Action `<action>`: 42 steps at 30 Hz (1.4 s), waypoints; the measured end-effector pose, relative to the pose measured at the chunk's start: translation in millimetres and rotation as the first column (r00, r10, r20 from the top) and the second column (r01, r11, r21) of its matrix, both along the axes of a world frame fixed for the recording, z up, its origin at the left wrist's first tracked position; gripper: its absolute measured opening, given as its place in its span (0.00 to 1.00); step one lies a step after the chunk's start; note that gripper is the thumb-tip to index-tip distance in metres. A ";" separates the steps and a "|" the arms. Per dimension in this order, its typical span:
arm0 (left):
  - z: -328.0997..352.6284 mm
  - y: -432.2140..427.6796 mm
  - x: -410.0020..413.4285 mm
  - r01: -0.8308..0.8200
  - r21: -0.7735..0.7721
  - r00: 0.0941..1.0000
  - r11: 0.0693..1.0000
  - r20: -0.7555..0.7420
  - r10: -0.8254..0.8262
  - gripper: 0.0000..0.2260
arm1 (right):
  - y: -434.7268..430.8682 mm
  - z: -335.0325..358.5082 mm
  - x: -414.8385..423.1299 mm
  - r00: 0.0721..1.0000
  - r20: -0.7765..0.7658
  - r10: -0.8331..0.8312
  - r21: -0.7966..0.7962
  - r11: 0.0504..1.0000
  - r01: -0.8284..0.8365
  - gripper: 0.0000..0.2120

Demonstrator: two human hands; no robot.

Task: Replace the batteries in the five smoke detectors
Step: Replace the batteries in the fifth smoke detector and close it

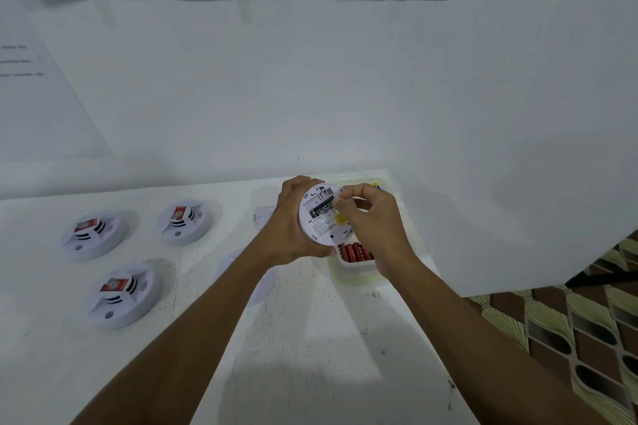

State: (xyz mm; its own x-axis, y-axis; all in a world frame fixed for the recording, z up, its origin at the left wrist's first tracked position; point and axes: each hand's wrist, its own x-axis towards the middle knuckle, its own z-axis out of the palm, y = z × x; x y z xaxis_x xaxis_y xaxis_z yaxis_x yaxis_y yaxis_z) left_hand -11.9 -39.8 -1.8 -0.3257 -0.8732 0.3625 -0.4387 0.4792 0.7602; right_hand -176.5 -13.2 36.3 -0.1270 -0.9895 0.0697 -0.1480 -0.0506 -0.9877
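Detector (pixel 319 222): back up, gripped by left hand (pixel 291 221)
Battery (pixel 321 210): black, in detector, pinched by right hand (pixel 374 219)
Tray (pixel 354 278): red batteries (pixel 355 252) inside

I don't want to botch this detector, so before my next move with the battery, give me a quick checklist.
1. Left hand holds the detector with its back facing up: ok.
2. Black battery lies in the compartment: ok.
3. Battery fully seated: cannot tell, the right hand pinches and covers its end.
4. Polarity matches the markings: cannot tell, too small to read.
5. Red batteries in the tray close below the hands: ok.
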 end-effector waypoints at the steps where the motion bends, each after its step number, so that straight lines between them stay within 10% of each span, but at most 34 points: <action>1: -1.2 -1.0 -0.3 -0.005 0.002 1.000 1.000 0.010 0.005 0.41 | -0.4 -0.6 0.9 0.999 -0.039 -0.033 -0.046 0.998 0.031 0.01; 14: 1.1 -11.0 5.4 -0.021 0.063 0.999 0.998 -0.035 0.023 0.46 | -21.9 5.6 -69.9 0.959 -0.277 -0.056 -0.171 0.985 0.008 0.04; 18: 0.8 -14.6 2.6 0.001 0.076 0.999 0.997 -0.040 0.002 0.46 | -34.1 -3.8 -103.3 0.541 -0.838 0.073 0.009 0.993 -0.119 0.02; 22: -0.7 -16.4 -5.7 0.027 0.067 0.999 0.997 -0.036 -0.025 0.46 | -34.4 -10.9 -107.3 0.228 -0.964 0.133 0.092 0.979 -0.183 0.05; 29: -3.7 -21.5 -6.9 0.036 0.051 0.999 0.998 -0.031 -0.034 0.46 | -44.0 -17.2 -113.4 0.332 -0.939 0.089 0.030 0.984 -0.177 0.07; 35: -2.5 -33.9 0.0 0.027 0.054 0.999 0.998 -0.021 -0.026 0.46 | -77.4 -7.2 -113.1 0.657 -0.754 0.000 -0.143 0.976 -0.164 0.02; 42: -5.1 -49.2 15.6 0.001 0.057 0.999 0.998 -0.033 0.001 0.46 | -133.5 -16.7 -111.4 0.816 -0.566 0.118 0.100 0.992 -0.074 0.05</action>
